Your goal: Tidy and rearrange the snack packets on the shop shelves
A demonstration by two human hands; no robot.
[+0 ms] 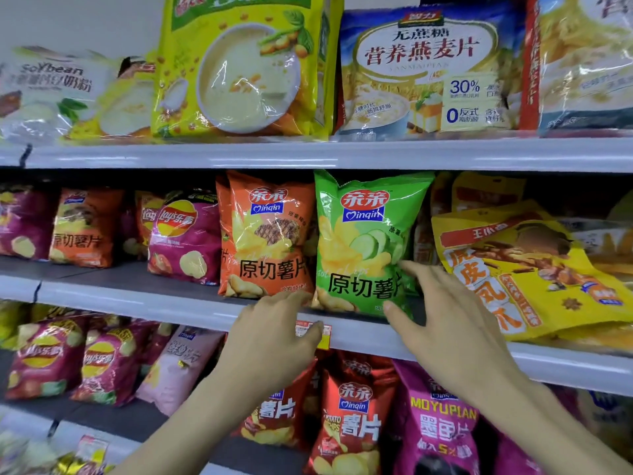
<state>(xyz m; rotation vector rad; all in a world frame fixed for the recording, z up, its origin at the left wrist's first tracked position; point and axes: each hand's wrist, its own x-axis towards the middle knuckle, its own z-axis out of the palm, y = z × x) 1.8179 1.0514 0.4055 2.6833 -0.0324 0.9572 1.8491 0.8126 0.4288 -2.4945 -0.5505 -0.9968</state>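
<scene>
Green chip packet upright on middle shelf, between both hands. Right hand spread wide, fingertips touching its right edge; left hand relaxed, fingertips at its lower left corner.

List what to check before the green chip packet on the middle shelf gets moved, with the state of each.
1. The green packet stands upright at the front of the middle shelf: ok.
2. The right hand grips it: not ok, spread fingers only touch its lower right edge.
3. The left hand touches its lower left corner: cannot tell.
4. The orange packet to its left is upright and snug against it: ok.
5. The yellow packet to its right stands straight: not ok, it is tilted.
</scene>
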